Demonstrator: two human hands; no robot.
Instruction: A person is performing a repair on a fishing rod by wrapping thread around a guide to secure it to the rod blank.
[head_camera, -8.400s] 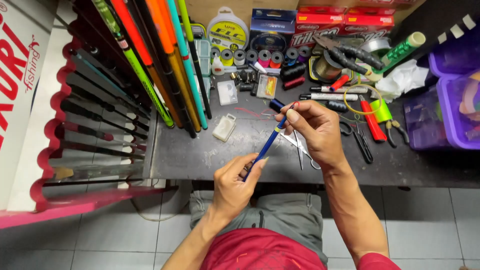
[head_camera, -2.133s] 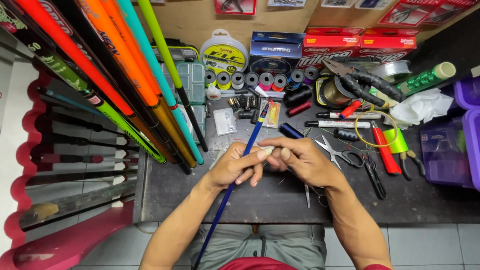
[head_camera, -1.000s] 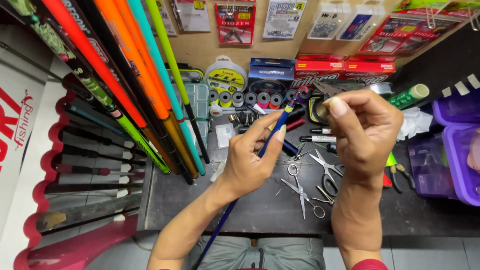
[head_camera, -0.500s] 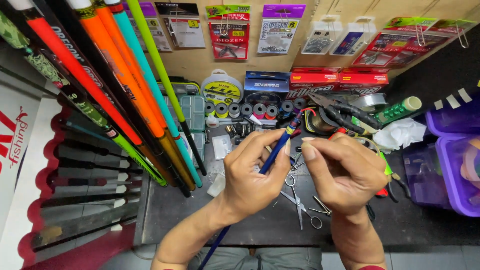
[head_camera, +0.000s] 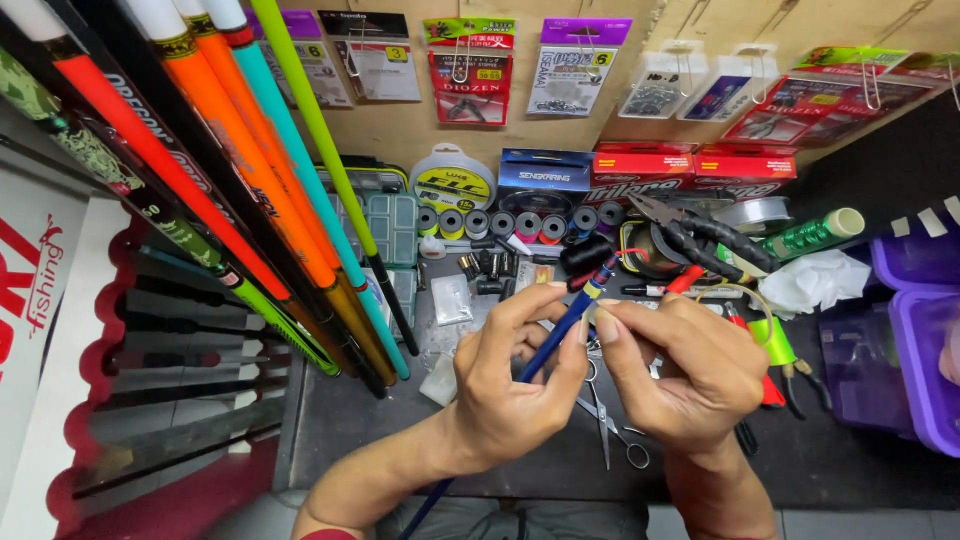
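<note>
My left hand (head_camera: 515, 385) grips a slim blue rod (head_camera: 566, 322) that slants up to the right, its tip near the spools at the back of the dark workbench (head_camera: 400, 440). My right hand (head_camera: 690, 370) is closed with its thumb and forefinger pinched against the rod just below the tip; whether something thin is pinched there I cannot tell. Scissors (head_camera: 606, 430) lie on the bench under my hands.
Orange, teal and green rods (head_camera: 250, 190) lean in a rack at the left. Thread spools (head_camera: 520, 223), small boxes (head_camera: 690, 170), pliers (head_camera: 700, 235) and a green spool (head_camera: 810, 235) crowd the back. Purple bins (head_camera: 915, 340) stand right. Packets (head_camera: 470, 70) hang on the wall.
Both hands have come lower and closer together since a second ago. My right hand, then raised apart from the rod, is now pinched against it near the tip.
</note>
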